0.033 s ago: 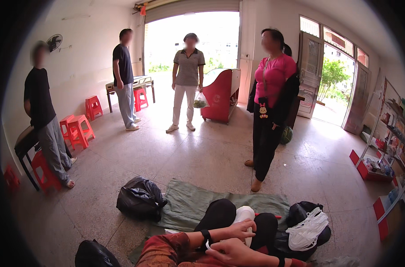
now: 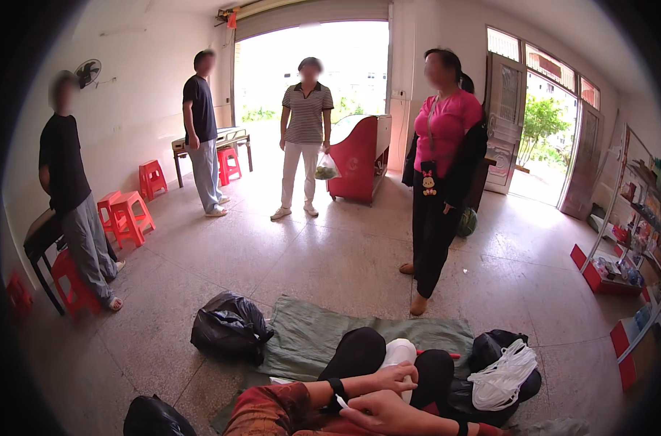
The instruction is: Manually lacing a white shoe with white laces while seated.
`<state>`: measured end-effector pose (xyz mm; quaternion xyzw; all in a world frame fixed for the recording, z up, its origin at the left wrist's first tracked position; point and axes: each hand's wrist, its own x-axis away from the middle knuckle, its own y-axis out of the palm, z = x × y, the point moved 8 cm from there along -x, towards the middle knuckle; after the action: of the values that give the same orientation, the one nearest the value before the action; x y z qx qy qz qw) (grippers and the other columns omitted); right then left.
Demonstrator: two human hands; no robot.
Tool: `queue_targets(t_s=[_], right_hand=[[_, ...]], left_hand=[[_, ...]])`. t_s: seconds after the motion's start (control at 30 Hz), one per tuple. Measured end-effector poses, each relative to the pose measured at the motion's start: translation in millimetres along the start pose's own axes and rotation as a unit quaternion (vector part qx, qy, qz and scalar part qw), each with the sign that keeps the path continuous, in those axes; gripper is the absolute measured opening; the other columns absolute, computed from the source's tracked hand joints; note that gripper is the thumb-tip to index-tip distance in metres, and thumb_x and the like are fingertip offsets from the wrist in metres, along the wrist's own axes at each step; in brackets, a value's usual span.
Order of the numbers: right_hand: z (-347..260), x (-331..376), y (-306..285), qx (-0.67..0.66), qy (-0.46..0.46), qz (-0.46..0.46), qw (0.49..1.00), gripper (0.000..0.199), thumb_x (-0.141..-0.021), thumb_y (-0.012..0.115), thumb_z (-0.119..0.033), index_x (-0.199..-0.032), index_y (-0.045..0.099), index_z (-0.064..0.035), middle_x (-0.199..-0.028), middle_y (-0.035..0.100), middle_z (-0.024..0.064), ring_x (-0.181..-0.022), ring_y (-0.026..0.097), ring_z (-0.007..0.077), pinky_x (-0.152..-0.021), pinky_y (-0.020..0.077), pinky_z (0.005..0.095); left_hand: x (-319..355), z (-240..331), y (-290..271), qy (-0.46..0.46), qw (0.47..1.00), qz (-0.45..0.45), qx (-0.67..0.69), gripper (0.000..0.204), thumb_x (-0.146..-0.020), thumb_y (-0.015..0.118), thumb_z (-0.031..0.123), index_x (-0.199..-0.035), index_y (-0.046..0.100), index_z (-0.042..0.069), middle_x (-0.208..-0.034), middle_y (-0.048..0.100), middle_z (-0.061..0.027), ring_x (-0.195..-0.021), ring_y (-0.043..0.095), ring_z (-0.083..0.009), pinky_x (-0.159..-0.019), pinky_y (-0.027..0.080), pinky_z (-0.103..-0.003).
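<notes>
- Right hand (image 2: pixel 392 414): thumb and forefinger pinched on a small white piece (image 2: pixel 341 401).
- Left hand (image 2: pixel 394 378): fingers loosely curled over the white roll (image 2: pixel 398 350), which sits snug between the knees; can't tell whether they grip it.
- A black bag (image 2: pixel 232 328) crowds the green cloth's (image 2: pixel 294 334) left edge, white cord (image 2: pixel 503 376) its right.
- Past the far edge, floor (image 2: pixel 323 261) stretches wide, the person in pink (image 2: pixel 446 123) nearest.

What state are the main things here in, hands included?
Left hand, slightly curled, grip unclear
Right hand, pinching a white strip
Green cloth, spread out, wrinkled
White cord, looped in a bundle
Roller shutter, raised
Double door, open
Clear plastic bag, carried
Red plastic stools, upright
</notes>
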<state>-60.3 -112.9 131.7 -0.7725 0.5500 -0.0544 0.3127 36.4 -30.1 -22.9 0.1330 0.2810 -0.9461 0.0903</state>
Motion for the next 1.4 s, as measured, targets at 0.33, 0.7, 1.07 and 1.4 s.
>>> queue_targets(t_s=[0.33,0.7,1.07,1.4], right_hand=[[83.1,41.1,-149.0,-0.181,0.194,0.179,0.947,0.031,-0.102,0.054,-0.025,-0.082,0.065,-0.0043,-0.065,0.052,-0.0059,-0.057,0.042,0.0016,-0.052,0.0317,0.0200],[157.3,87.0,-146.1,-0.069,0.228,0.186,0.953,0.029,-0.100,0.056,-0.023,-0.079,0.062,-0.0039,-0.066,0.054,-0.0046,-0.059,0.046,0.0043,-0.053,0.0349,0.0215],[125.2,79.7,-5.7,-0.058,0.116,0.030,0.991,0.021,-0.099,0.056,-0.019,-0.090,0.060,0.0000,-0.072,0.057,0.0072,-0.069,0.054,0.0109,-0.063,0.0459,0.0301],[188.1,89.9,-19.6,-0.556,0.199,0.236,0.772,0.028,-0.104,0.047,-0.026,-0.084,0.056,-0.0081,-0.070,0.052,-0.0014,-0.058,0.045,0.0053,-0.053,0.0366,0.0204]], left_hand=[[43.0,155.2,-25.1,0.276,0.891,-0.076,-0.352,0.023,-0.078,0.059,0.015,-0.098,0.055,0.005,-0.090,0.052,-0.0073,-0.090,0.055,-0.0237,-0.084,0.046,-0.035],[16.7,96.3,-7.7,0.122,0.820,-0.186,-0.527,0.030,-0.071,0.063,0.032,-0.083,0.074,0.007,-0.095,0.064,-0.0029,-0.112,0.050,-0.0232,-0.109,0.026,-0.054],[44.8,4.8,-18.4,-0.134,0.979,-0.063,0.141,0.026,-0.089,0.051,0.015,-0.103,0.069,0.001,-0.097,0.063,-0.0101,-0.089,0.058,-0.0186,-0.080,0.047,-0.032],[41.9,14.4,-29.9,-0.031,0.996,-0.013,-0.081,0.012,-0.079,0.070,0.016,-0.090,0.072,0.014,-0.105,0.059,-0.0067,-0.100,0.053,-0.0284,-0.090,0.044,-0.041]])
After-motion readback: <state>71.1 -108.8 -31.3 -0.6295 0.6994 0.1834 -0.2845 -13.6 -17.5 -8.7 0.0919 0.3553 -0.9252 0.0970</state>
